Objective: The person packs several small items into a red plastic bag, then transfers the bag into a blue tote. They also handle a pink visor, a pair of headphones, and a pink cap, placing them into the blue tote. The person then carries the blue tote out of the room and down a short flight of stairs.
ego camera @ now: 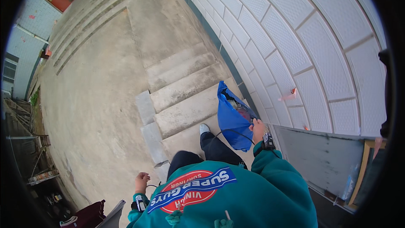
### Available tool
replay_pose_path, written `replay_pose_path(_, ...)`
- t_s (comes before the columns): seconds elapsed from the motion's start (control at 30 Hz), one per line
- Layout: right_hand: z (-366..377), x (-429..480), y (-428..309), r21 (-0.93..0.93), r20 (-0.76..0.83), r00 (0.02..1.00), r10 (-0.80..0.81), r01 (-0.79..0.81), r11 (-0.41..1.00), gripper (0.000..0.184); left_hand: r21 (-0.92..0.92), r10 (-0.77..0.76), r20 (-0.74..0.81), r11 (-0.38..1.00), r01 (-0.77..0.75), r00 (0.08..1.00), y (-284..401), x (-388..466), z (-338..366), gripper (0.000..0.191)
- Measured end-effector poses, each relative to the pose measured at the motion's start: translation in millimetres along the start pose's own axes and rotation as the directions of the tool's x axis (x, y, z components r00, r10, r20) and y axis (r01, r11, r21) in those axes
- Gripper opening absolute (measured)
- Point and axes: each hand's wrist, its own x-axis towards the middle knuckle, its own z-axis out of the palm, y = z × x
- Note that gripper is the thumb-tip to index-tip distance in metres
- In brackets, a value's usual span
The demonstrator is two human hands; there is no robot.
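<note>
My right hand (258, 129) grips the edge of a blue plastic bag (233, 123), which hangs in front of my right leg. The bag's mouth gapes at the top, and some pale and reddish contents (243, 113) show inside, too unclear to name. Out to my left side, my left hand (141, 180) hangs with loosely curled fingers and nothing visible in it. Each wrist carries a strapped black device, and a thin black cable (235, 130) loops from the right one across the bag. One light shoe (204, 129) shows on the step below me.
Concrete steps (186, 93) descend ahead to a paved landing. Grey slabs (153, 139) edge their left side. A white tiled wall (284, 38) rises close on my right, above a grey panel (319, 158). More steps (104, 9) lie farther off. Dark red cloth (87, 215) hangs at lower left.
</note>
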Motion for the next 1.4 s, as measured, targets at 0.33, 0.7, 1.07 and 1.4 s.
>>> replay_pose_path(0.33, 35.3, 38.2, -18.3, -0.020, -0.123, 0.992, 0.028, -0.031, 0.999, 0.017, 0.092, -0.016, 0.097, 0.996, 0.007, 0.995, 91.1, 114.0, -24.7, 0.014)
replay_pose_path(0.7, 175.7, 120.0, -58.4, 0.041, -0.213, 0.973, -0.087, 0.098, 0.994, 0.025, 0.032, 0.356, 0.077, 0.933, -0.359, 0.931, 189.3, 384.6, -34.1, 0.015)
replay_pose_path(1.07, 346.7, 261.3, -105.4, 0.016, -0.120, 0.986, -0.119, 0.122, 0.992, 0.025, -0.133, -0.207, -0.185, 0.974, 0.184, 0.961, 145.2, 460.2, -81.9, 0.016)
replay_pose_path(1.4, 566.8, 367.9, -136.1, 0.229, -0.040, 0.999, -0.010, 0.019, 0.973, 0.016, 0.013, 0.069, -0.165, 0.998, -0.068, 0.984, 282.3, 586.1, -24.1, 0.017)
